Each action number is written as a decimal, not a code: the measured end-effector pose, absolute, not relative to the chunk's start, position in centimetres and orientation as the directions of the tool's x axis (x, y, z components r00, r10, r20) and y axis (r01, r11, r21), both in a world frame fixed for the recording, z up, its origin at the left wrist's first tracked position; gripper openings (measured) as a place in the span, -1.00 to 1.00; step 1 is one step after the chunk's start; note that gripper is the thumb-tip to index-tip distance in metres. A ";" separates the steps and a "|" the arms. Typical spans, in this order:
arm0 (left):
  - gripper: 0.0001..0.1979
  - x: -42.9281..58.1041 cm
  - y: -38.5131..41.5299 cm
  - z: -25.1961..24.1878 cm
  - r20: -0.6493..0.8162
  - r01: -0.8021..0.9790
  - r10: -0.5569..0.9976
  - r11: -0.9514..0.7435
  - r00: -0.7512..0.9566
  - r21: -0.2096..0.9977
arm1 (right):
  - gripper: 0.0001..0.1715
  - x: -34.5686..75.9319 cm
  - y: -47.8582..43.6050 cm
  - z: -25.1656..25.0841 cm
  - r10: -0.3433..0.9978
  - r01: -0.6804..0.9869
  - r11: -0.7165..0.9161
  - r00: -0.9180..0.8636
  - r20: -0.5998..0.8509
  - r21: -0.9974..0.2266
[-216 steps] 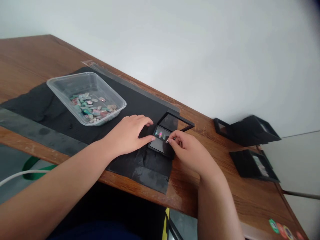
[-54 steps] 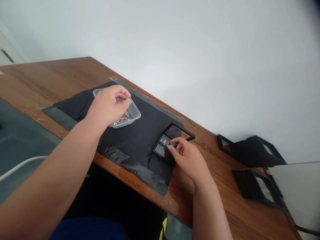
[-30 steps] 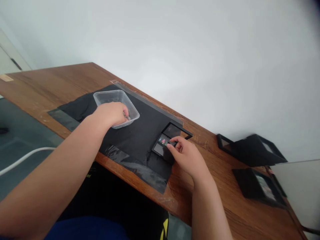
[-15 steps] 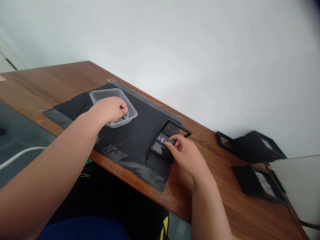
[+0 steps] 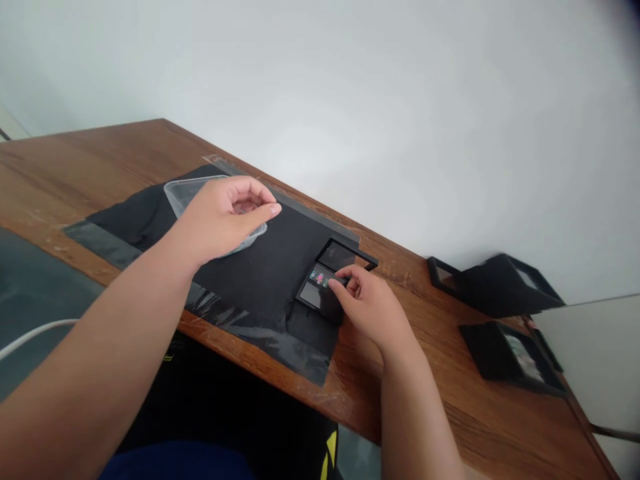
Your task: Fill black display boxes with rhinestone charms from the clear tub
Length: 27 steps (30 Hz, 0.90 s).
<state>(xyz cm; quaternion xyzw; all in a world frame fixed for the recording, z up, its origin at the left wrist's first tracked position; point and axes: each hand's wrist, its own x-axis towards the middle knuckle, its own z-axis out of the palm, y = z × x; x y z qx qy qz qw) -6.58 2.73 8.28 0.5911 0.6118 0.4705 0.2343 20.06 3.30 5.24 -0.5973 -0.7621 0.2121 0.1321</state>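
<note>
My left hand (image 5: 230,217) hovers over the near right part of a clear plastic container (image 5: 183,189), thumb and forefinger pinched together. Whatever may be between those fingertips is too small to make out. On the black mat sits a black box (image 5: 313,295) with its framed clear lid (image 5: 345,255) raised. Small pink and green pieces (image 5: 320,277) show inside it. My right hand (image 5: 357,293) reaches in from the box's right side, thumb and forefinger closed near these pieces. What they grip is hidden.
The black mat (image 5: 260,287) is taped to a brown wooden table (image 5: 125,150). At the right stand black boxes (image 5: 505,287), and another black box (image 5: 515,357) with pale contents. A white cable (image 5: 40,329) runs at the lower left. A white wall rises behind.
My left hand has lifted out of the clear container and moved a little right, fingers pinched. My right hand stays at the black box. The whole view has shifted slightly.
</note>
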 end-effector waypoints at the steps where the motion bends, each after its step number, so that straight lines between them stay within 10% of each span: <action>1: -0.83 -6.2 2.8 7.9 0.269 0.490 0.947 -0.153 -0.175 0.858 | -0.74 20.0 3.3 5.3 0.967 0.857 0.192 -0.247 -0.054 -0.479; 27: -0.87 0.2 4.3 3.1 0.136 0.132 0.978 -0.157 0.156 0.979 | -0.74 20.1 3.0 5.7 0.949 0.733 0.305 -0.289 0.128 -0.608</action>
